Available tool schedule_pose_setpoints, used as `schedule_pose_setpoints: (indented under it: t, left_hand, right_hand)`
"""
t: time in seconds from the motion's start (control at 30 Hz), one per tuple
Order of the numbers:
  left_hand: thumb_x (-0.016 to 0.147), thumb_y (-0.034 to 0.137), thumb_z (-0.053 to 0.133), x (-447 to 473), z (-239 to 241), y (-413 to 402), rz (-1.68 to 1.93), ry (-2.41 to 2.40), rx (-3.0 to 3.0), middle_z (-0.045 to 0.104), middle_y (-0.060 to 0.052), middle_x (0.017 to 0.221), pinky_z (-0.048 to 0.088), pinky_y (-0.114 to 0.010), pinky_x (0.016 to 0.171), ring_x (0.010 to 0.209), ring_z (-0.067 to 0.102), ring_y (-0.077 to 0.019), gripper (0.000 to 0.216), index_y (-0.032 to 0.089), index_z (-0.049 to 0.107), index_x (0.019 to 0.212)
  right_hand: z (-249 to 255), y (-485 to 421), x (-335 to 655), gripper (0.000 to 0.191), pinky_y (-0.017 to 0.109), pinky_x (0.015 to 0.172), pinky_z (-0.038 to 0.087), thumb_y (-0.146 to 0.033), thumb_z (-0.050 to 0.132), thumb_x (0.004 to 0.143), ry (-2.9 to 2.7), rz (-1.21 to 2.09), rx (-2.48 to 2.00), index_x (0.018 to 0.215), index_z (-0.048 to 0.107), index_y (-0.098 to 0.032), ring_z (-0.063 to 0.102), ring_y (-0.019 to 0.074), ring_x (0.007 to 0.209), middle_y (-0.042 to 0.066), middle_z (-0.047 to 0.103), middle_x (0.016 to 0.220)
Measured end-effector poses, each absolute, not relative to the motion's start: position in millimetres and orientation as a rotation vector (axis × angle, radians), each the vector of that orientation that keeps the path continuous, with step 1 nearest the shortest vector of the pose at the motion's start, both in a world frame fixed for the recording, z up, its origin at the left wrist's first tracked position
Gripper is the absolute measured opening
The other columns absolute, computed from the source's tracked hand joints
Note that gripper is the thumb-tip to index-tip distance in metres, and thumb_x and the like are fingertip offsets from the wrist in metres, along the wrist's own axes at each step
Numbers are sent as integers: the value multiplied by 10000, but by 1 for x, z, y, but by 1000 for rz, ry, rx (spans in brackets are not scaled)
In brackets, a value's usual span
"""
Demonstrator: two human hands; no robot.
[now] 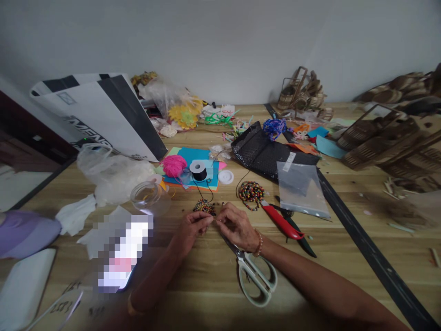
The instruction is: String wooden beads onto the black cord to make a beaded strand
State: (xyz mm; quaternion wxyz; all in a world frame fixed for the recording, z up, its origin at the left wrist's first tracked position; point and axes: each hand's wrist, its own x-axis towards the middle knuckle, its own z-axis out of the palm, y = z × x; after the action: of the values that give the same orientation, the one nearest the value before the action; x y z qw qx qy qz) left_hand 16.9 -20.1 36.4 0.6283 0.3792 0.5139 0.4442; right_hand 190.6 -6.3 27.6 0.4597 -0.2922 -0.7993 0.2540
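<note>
Just beyond your fingertips, a small bunch of beads lies on the bench, its near edge partly hidden by your left hand. The beads are tiny and round, in a mix of yellow, brown and dark tones, heaped too tightly for you to follow single strands. A few dark specks sit just to the right of the bunch. Thin black cord runs from near the spool down toward it. Your left hand pinches, thumb against forefinger; your right hand pinches close beside it, over the scissors' blades. What either pinch holds is too small to tell. To the right, a bead coil shows brighter red, yellow, green and black, looped in a loose round heap.
</note>
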Motion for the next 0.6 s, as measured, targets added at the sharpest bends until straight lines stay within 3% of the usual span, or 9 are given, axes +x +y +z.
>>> schedule_pose_setpoints:
  t: [0.43,0.6]
  left_hand:
    - [609,342,773,15,32,-21,987,1153,929,532,40,498,309,-204,463,455,416,-63,228,135,690,658]
    - [644,334,757,14,31,-21,990,1127,942,589,18,557,323,-202,475,486,447,-68,209,138,683,651]
  right_hand:
    - [25,-6,191,107,251,603,424,-183,526,878,-1962,641,-708,779,567,-185,521,143,685,35,540,752]
    - [24,-5,191,95,263,672,471,-190,539,891,-1953,650,-662,829,611,-186,567,154,767,61,589,829]
